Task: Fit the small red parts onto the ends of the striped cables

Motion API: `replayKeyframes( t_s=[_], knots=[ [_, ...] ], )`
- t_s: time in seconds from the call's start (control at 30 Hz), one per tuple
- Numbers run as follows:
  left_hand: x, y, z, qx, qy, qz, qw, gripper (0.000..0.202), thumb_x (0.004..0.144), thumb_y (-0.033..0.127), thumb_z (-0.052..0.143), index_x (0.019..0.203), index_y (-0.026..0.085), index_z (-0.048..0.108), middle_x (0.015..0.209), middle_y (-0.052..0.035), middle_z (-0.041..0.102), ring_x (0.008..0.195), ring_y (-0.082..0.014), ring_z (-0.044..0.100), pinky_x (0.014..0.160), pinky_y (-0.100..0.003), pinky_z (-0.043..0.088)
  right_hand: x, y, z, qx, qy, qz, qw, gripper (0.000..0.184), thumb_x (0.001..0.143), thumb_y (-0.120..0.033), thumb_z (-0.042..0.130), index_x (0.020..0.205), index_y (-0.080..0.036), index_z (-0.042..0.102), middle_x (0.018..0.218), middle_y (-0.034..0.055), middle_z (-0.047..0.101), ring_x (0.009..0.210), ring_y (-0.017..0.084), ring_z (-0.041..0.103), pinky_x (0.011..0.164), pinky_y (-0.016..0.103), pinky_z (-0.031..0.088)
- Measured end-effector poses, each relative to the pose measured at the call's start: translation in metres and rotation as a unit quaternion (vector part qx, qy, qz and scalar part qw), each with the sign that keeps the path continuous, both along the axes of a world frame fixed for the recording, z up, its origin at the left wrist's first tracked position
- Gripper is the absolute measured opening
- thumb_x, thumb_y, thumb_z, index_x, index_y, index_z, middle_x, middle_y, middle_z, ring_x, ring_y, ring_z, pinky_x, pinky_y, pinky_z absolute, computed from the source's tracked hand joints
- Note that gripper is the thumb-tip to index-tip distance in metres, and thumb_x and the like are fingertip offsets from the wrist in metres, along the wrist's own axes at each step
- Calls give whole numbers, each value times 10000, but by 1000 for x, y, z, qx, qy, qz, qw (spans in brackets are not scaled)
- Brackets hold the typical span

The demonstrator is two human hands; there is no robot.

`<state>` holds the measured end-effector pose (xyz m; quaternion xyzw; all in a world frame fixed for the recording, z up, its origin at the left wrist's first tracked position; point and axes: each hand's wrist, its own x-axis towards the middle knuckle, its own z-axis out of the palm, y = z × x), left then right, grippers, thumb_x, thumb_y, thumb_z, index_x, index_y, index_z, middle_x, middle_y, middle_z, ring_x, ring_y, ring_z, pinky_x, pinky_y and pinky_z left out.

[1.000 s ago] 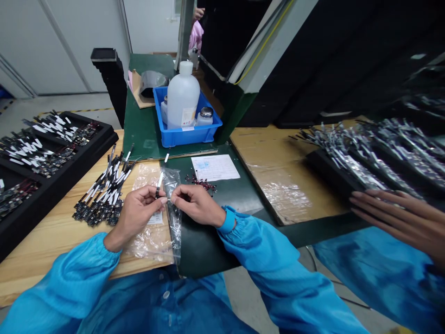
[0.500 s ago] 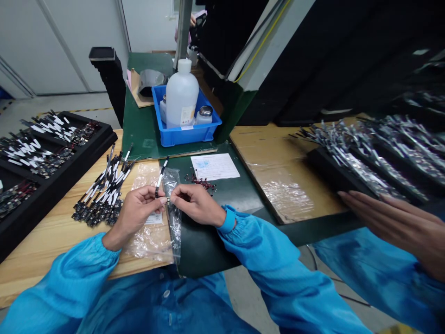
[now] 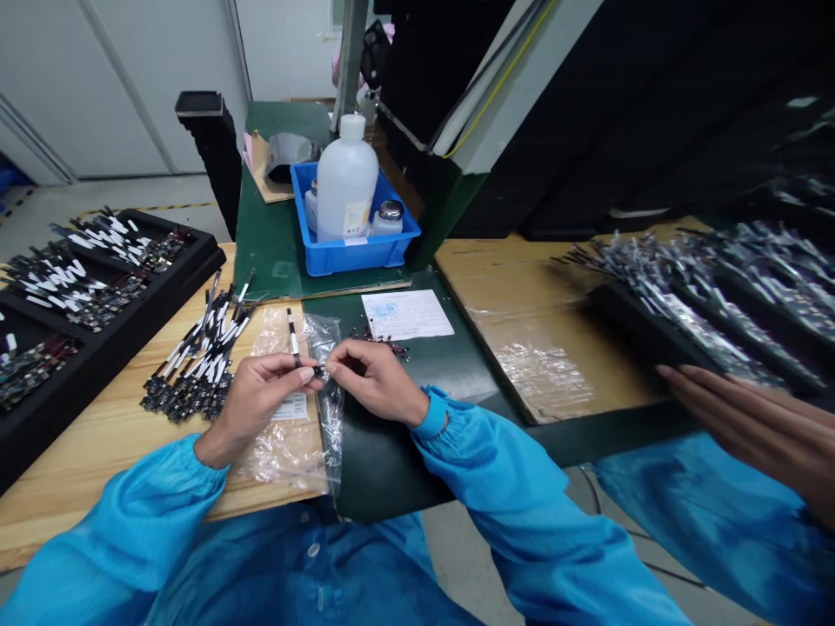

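My left hand (image 3: 261,391) pinches a thin black-and-white flex strip (image 3: 293,336) that sticks up from its fingers. My right hand (image 3: 375,382) meets it fingertip to fingertip, closed on a tiny dark part (image 3: 318,371) at the strip's lower end. Both hands hover over a clear plastic bag (image 3: 293,435) lying across the wooden board and the green mat (image 3: 391,452). A pile of similar strips (image 3: 199,356) lies just left of my left hand. Small dark red parts (image 3: 384,343) sit on the mat behind my right hand.
A black tray (image 3: 97,339) of strips stands at the left. A blue bin (image 3: 352,252) with a white bottle (image 3: 345,183) stands behind, a paper sheet (image 3: 408,313) before it. At the right, another person's hand (image 3: 750,417) rests by a black tray (image 3: 626,322) of strips.
The strip in my left hand has swung from leaning right to nearly upright. The other person's hand at the right has shifted slightly. The view has drifted a little.
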<state>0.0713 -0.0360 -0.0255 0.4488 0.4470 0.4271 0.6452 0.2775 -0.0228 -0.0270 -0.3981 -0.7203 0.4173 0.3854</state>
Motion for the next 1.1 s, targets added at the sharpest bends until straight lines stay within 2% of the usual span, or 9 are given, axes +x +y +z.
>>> replayKeyframes(
  t_s=[0.27, 0.3, 0.4, 0.5, 0.63, 0.7, 0.8, 0.93, 1.1],
  knots=[
    [3, 0, -1, -4, -65, 5, 998, 244, 764, 276, 832, 984, 172, 808, 928, -87, 792, 816, -259, 775, 785, -330, 645, -1, 1, -1, 40, 14, -34, 999, 111, 918, -265, 624, 900, -167, 672, 772, 9, 646, 649, 110, 552, 584, 227, 441],
    [3, 0, -1, -8, -68, 14, 998, 248, 758, 277, 837, 983, 175, 808, 948, -89, 792, 817, -259, 775, 786, -329, 646, -1, 1, -1, 49, 20, -51, 997, 114, 908, -266, 641, 964, -173, 677, 833, 23, 659, 676, 115, 572, 583, 228, 454],
    [4, 1, -3, -18, -73, 51, 996, 261, 735, 279, 856, 969, 173, 808, 1027, -100, 786, 824, -260, 775, 782, -321, 648, 1, 1, -2, 104, 46, -136, 984, 327, 871, -254, 688, 1187, -201, 626, 1081, 82, 635, 823, 150, 617, 610, 247, 510],
    [4, 1, -4, -19, -84, 77, 993, 246, 725, 276, 863, 941, 171, 810, 1069, -101, 779, 841, -259, 774, 790, -316, 647, 2, -1, -4, 181, 60, -204, 960, 347, 850, -216, 699, 1183, -218, 601, 1068, 79, 608, 827, 159, 604, 675, 293, 552],
    [5, 0, -3, -5, -105, 67, 992, 248, 746, 274, 850, 973, 183, 808, 1075, -97, 780, 910, -263, 766, 854, -328, 636, -3, -7, -5, 212, 43, -154, 964, 204, 856, -169, 680, 1043, -214, 614, 856, 20, 645, 703, 130, 611, 656, 273, 568],
    [4, -2, -4, 3, -109, 48, 993, 258, 767, 270, 834, 1010, 189, 803, 1082, -97, 779, 968, -266, 754, 904, -340, 622, -8, -10, -5, 210, 36, -134, 968, 157, 868, -163, 662, 1013, -207, 619, 844, 17, 667, 712, 123, 638, 643, 244, 577],
    [4, -4, -6, 24, -97, 18, 995, 255, 797, 252, 809, 1049, 211, 796, 1125, -89, 768, 1023, -260, 739, 950, -344, 602, -12, -11, -5, 210, 46, -144, 966, 144, 879, -157, 648, 1012, -203, 619, 854, 17, 691, 740, 115, 670, 651, 219, 594],
    [4, -5, -6, 68, -46, -16, 996, 250, 810, 243, 794, 1059, 227, 795, 1169, -82, 755, 1023, -248, 739, 973, -342, 588, -12, -10, -7, 200, 67, -162, 964, 200, 872, -157, 663, 1058, -206, 609, 872, 18, 712, 739, 114, 693, 646, 214, 613],
    [4, -6, -2, 161, 63, -17, 985, 230, 817, 243, 778, 1045, 219, 797, 1150, -81, 761, 1081, -245, 718, 978, -327, 580, -10, -10, -8, 206, 76, -158, 963, 261, 860, -144, 677, 1098, -217, 597, 870, 13, 719, 738, 117, 708, 648, 216, 623]
  ],
)
